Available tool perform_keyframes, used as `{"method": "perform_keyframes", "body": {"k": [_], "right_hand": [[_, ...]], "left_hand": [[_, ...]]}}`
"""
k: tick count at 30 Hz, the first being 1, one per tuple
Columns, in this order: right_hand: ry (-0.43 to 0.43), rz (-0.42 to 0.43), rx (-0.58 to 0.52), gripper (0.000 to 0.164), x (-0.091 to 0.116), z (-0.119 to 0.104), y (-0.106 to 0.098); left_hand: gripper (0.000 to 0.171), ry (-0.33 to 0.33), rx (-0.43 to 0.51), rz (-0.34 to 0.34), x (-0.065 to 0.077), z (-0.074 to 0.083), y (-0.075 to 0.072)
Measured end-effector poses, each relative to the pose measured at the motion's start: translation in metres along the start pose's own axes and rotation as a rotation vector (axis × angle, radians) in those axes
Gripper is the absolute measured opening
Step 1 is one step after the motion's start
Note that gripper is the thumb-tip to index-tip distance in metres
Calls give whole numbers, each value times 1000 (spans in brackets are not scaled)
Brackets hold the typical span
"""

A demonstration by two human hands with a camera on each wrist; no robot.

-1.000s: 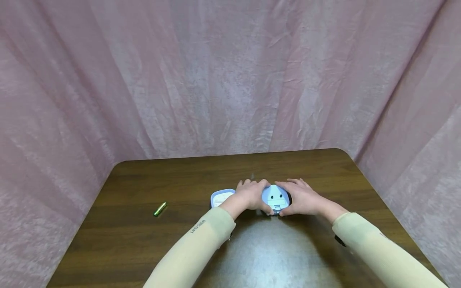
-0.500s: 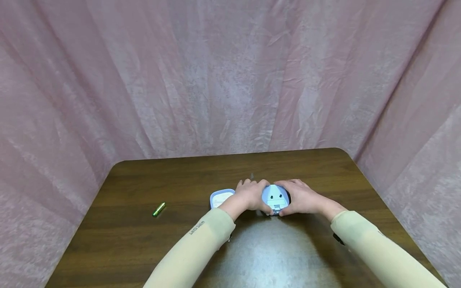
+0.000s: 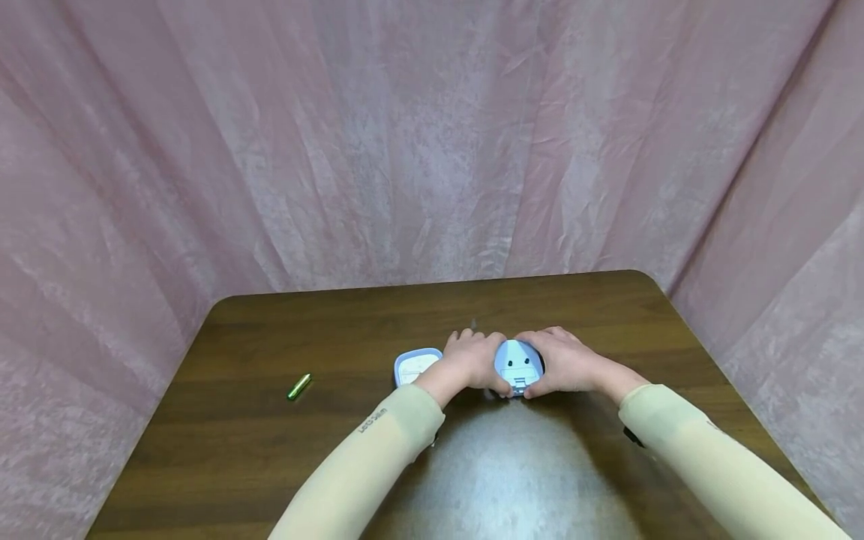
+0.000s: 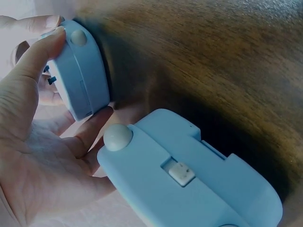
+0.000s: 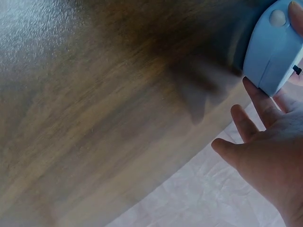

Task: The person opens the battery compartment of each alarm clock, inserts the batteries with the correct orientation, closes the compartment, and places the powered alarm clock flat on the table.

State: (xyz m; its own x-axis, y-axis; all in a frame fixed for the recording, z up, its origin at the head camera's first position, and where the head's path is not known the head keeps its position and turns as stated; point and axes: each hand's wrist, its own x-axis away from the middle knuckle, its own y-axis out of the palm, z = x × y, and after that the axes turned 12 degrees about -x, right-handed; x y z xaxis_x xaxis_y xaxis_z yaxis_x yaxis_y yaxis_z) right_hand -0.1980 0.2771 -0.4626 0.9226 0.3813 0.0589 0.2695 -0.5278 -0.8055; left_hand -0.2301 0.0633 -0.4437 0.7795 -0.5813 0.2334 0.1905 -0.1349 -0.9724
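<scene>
Only our view has moved, slightly: we list one blue device, on or just above the table, left hand and right hand half-curled, gripping its sides (work seemingly midway), second device and green cylinder unheld.

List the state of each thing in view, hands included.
blue device in the hands: gripped from both sides, black-dotted face up
left hand: holding that device
right hand: holding it too
other blue device: lying on the table, partly hidden
green cylinder: lying on its side
curtain: hanging in folds
</scene>
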Motion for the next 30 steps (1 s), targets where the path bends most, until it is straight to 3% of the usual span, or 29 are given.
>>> {"method": "perform_keyframes", "body": {"k": [17, 30], "right_hand": [[36, -13, -59, 101, -5, 4, 4], [-6, 11, -50, 94, -12, 5, 0]], "left_hand": [[84, 7, -35, 16, -6, -5, 3], [84, 31, -48, 34, -7, -12, -1]]}}
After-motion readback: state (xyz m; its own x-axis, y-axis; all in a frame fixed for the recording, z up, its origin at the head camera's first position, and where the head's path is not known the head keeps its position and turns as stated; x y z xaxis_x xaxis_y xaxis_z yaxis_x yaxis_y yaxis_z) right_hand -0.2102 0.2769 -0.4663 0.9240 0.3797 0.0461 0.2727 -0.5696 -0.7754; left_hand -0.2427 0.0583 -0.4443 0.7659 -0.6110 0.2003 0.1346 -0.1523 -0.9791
